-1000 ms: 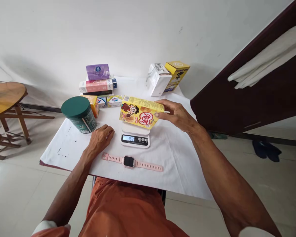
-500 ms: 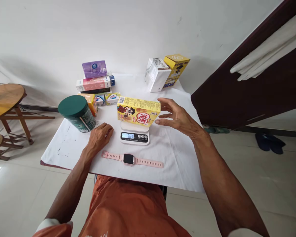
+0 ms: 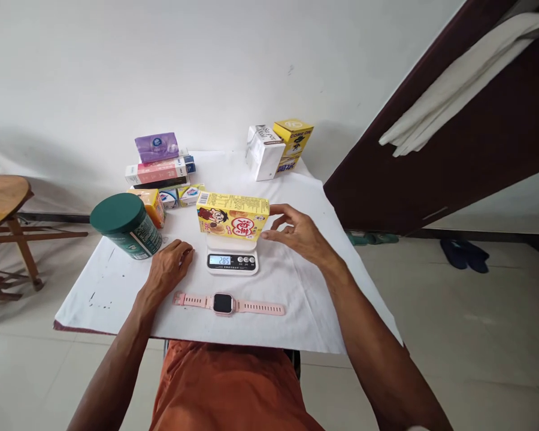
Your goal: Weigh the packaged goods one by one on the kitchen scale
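Note:
A yellow snack box (image 3: 232,218) stands on its long edge on a small white kitchen scale (image 3: 233,262), whose display appears to read 285. My right hand (image 3: 295,234) is at the box's right end, the thumb on the front and the fingers reaching behind it. On the tablecloth left of the scale, my left hand (image 3: 170,263) rests with its fingers curled in and nothing visible in them. Just behind that hand is a dark green lidded tub (image 3: 126,224). A pink smartwatch (image 3: 223,303) lies stretched out flat in front of the scale.
At the back left, a purple tissue pack (image 3: 157,147) tops a stack of flat boxes (image 3: 156,172). Small soap-like boxes (image 3: 189,195) and an orange pack (image 3: 153,206) sit before it. White (image 3: 265,152) and yellow cartons (image 3: 294,143) stand back right. A wooden table (image 3: 4,200) is at left.
My right hand has closed in on the right end of the snack box. The scale's display went from 363 to about 285. My left hand stays put; the whole view has shifted slightly.

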`<action>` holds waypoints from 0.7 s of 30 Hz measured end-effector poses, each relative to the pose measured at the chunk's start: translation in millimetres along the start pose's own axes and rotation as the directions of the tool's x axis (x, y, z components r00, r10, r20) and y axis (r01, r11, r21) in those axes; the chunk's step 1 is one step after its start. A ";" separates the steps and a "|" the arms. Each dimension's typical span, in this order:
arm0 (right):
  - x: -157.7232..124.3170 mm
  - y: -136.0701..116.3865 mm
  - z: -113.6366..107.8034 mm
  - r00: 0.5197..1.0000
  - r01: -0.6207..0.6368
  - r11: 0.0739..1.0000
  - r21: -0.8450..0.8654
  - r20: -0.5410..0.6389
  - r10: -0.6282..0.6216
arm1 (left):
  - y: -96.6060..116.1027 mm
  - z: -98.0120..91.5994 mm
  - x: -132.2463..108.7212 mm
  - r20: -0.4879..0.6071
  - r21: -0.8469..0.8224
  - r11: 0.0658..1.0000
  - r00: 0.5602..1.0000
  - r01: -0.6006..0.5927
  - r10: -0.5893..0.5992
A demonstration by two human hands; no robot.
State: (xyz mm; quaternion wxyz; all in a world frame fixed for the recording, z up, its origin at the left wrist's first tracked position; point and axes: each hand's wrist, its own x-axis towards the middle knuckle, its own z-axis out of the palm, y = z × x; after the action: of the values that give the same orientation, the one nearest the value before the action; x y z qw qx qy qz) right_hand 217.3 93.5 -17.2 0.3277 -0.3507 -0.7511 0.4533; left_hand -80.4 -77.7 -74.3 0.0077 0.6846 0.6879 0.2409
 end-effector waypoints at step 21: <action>57.3 75.4 -75.7 0.743 -0.272 0.954 -0.129 -0.658 0.123 | -2.3 3.9 -0.2 -0.026 0.001 1.000 1.000 -0.006 0.006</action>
State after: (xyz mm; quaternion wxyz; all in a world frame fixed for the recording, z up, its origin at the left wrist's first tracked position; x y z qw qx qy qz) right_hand 265.0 200.7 -47.5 0.4747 -0.5960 -0.5960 0.2533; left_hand -81.2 -76.5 -78.6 -0.0022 0.6834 0.6861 0.2494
